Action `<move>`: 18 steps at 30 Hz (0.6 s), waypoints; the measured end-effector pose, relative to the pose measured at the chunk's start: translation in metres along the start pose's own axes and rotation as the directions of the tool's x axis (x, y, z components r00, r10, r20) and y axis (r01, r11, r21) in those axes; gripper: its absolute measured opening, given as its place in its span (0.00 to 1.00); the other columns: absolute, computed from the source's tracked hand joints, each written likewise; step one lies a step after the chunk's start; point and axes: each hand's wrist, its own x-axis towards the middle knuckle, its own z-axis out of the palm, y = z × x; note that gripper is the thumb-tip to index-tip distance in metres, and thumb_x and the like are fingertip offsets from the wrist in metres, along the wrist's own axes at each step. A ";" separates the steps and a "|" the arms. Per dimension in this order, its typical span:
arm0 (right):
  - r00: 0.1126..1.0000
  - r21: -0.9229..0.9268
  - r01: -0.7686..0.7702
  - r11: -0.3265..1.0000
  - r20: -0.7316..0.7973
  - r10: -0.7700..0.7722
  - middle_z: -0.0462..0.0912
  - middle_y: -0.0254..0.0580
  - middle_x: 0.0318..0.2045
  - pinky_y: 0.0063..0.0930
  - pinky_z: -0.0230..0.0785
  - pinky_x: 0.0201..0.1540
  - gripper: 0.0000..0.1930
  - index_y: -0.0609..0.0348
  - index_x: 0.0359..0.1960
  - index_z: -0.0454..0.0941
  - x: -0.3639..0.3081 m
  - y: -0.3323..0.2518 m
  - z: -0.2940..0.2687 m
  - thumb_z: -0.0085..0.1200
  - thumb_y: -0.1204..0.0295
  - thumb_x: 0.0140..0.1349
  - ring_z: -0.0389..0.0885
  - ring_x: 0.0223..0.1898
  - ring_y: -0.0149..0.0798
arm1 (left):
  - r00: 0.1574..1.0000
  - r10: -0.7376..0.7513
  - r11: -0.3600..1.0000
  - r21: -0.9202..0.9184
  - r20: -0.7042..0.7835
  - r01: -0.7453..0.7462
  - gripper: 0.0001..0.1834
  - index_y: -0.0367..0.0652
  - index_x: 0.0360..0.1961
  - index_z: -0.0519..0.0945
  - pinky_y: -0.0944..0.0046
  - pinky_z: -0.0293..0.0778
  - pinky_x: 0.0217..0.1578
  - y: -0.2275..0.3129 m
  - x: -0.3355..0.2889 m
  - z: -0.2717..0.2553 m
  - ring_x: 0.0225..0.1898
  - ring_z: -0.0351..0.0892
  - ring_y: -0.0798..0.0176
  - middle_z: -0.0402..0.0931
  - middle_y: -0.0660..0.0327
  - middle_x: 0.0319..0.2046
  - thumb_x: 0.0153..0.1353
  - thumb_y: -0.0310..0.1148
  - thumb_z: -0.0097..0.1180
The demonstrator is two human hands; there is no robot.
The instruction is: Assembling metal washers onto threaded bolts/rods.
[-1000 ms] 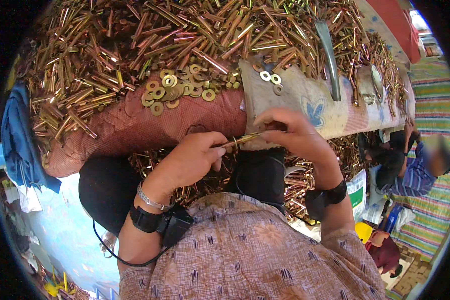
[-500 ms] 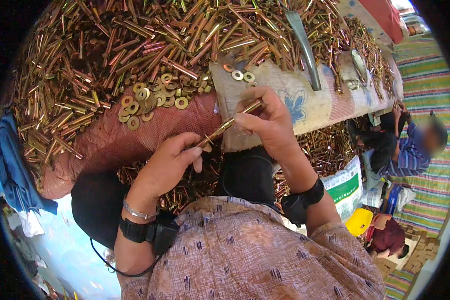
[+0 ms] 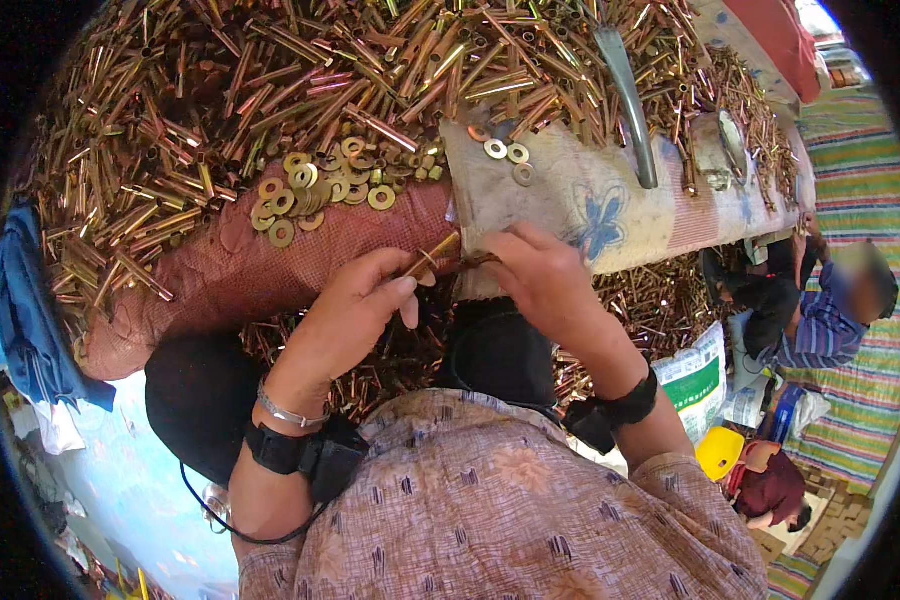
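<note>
Brass tube (image 3: 447,243), thin ring (image 3: 429,258) around it: near edge of red pad (image 3: 345,232), right end. Loose washers (image 3: 380,188) on pad; left hand (image 3: 355,305) before pad, grip pinching tube; right hand (image 3: 545,278) right of pad, grip hidden, can't tell.

Left edge, as I see it: one blue cloth (image 3: 22,300), hanging. Right: one striped multicoloured mat (image 3: 855,160); one co-worker (image 3: 822,325), blue striped top. Lower right: one white-and-green sack (image 3: 698,388); one yellow object (image 3: 719,453), kind unclear to me; one person (image 3: 773,490) in dark red.
</note>
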 end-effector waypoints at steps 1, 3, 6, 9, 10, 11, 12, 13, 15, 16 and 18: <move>0.999 -0.084 0.016 0.996 0.040 -0.013 0.72 0.44 0.26 0.37 0.66 0.33 0.08 0.61 0.32 0.73 -0.001 0.002 0.001 0.55 0.76 0.49 0.72 0.31 0.49 | 1.000 -0.003 1.000 -0.027 0.013 0.003 0.10 0.39 0.39 0.74 0.75 0.59 0.25 -0.003 0.001 0.000 0.22 0.63 0.76 0.71 0.68 0.20 0.61 0.31 0.42; 0.996 -0.164 0.039 0.986 0.084 -0.025 0.71 0.44 0.25 0.38 0.66 0.34 0.08 0.61 0.32 0.73 -0.002 0.003 0.001 0.54 0.76 0.49 0.71 0.32 0.50 | 1.000 -0.007 0.999 -0.054 0.023 0.008 0.10 0.43 0.41 0.73 0.79 0.53 0.19 -0.008 0.003 0.000 0.18 0.57 0.80 0.70 0.69 0.20 0.61 0.32 0.43; 0.978 -0.274 0.198 0.941 0.119 -0.172 0.69 0.45 0.24 0.43 0.64 0.36 0.07 0.60 0.29 0.69 -0.001 0.004 -0.003 0.52 0.76 0.47 0.69 0.33 0.52 | 1.000 0.014 0.999 -0.045 0.004 -0.014 0.10 0.42 0.40 0.73 0.79 0.52 0.18 -0.010 0.003 -0.001 0.17 0.55 0.80 0.70 0.69 0.20 0.62 0.32 0.42; 0.965 -0.346 0.160 0.924 0.251 -0.073 0.71 0.44 0.24 0.42 0.64 0.38 0.08 0.60 0.29 0.69 -0.007 0.002 -0.006 0.54 0.74 0.47 0.69 0.36 0.51 | 0.999 -0.052 0.989 -0.137 0.013 0.053 0.11 0.40 0.41 0.72 0.79 0.51 0.17 -0.006 0.001 0.000 0.16 0.54 0.79 0.70 0.68 0.20 0.62 0.32 0.42; 0.978 -0.321 0.084 0.943 0.209 -0.016 0.72 0.43 0.25 0.39 0.65 0.36 0.08 0.61 0.30 0.70 -0.012 0.005 -0.003 0.54 0.74 0.48 0.71 0.36 0.47 | 0.997 -0.071 0.980 -0.185 0.018 0.073 0.10 0.40 0.39 0.73 0.77 0.54 0.18 -0.005 0.001 0.000 0.17 0.57 0.79 0.71 0.68 0.20 0.61 0.31 0.42; 0.985 -0.290 0.008 0.957 0.168 0.043 0.74 0.41 0.26 0.36 0.66 0.34 0.08 0.61 0.31 0.70 -0.014 0.007 -0.002 0.54 0.75 0.50 0.73 0.36 0.43 | 0.996 -0.090 0.968 -0.232 0.025 0.094 0.10 0.41 0.38 0.74 0.76 0.57 0.19 -0.004 0.001 0.000 0.18 0.59 0.78 0.72 0.68 0.21 0.60 0.30 0.42; 0.984 -0.291 0.008 0.957 0.171 0.044 0.74 0.41 0.26 0.36 0.66 0.34 0.08 0.61 0.31 0.70 -0.013 0.006 -0.005 0.54 0.75 0.50 0.73 0.36 0.43 | 0.995 -0.091 0.967 -0.235 0.025 0.095 0.10 0.41 0.38 0.74 0.76 0.57 0.19 -0.004 0.001 0.001 0.18 0.59 0.78 0.72 0.68 0.21 0.60 0.30 0.42; 0.962 0.062 -0.253 0.966 0.121 0.244 0.76 0.41 0.28 0.32 0.67 0.32 0.06 0.61 0.32 0.71 -0.010 0.004 -0.009 0.52 0.75 0.53 0.74 0.35 0.39 | 0.995 -0.097 0.960 -0.260 0.037 0.104 0.10 0.41 0.38 0.74 0.76 0.57 0.19 -0.003 0.001 0.001 0.18 0.59 0.78 0.72 0.68 0.21 0.60 0.31 0.42; 0.908 0.647 -0.379 0.662 0.124 0.399 0.77 0.38 0.31 0.26 0.72 0.28 0.07 0.63 0.38 0.71 -0.003 0.014 -0.008 0.48 0.74 0.59 0.77 0.32 0.30 | 0.993 -0.101 0.953 -0.283 0.058 0.113 0.10 0.41 0.38 0.74 0.76 0.57 0.19 -0.003 0.002 0.005 0.18 0.59 0.78 0.72 0.68 0.21 0.60 0.31 0.42; 0.908 0.647 -0.380 0.661 0.125 0.400 0.77 0.38 0.31 0.26 0.72 0.28 0.07 0.63 0.38 0.71 0.005 0.008 -0.005 0.48 0.74 0.59 0.77 0.32 0.30 | 0.995 -0.086 0.966 -0.240 0.059 0.098 0.10 0.40 0.38 0.74 0.76 0.57 0.19 -0.004 0.003 0.006 0.18 0.60 0.78 0.72 0.68 0.21 0.60 0.31 0.42; 0.843 0.961 -0.187 0.203 0.051 0.535 0.77 0.40 0.32 0.27 0.75 0.35 0.10 0.62 0.42 0.68 0.022 -0.010 0.005 0.49 0.74 0.59 0.78 0.32 0.33 | 0.996 -0.072 0.977 -0.197 0.058 0.082 0.10 0.40 0.38 0.74 0.76 0.58 0.20 -0.008 0.004 0.008 0.19 0.60 0.77 0.72 0.68 0.21 0.60 0.31 0.42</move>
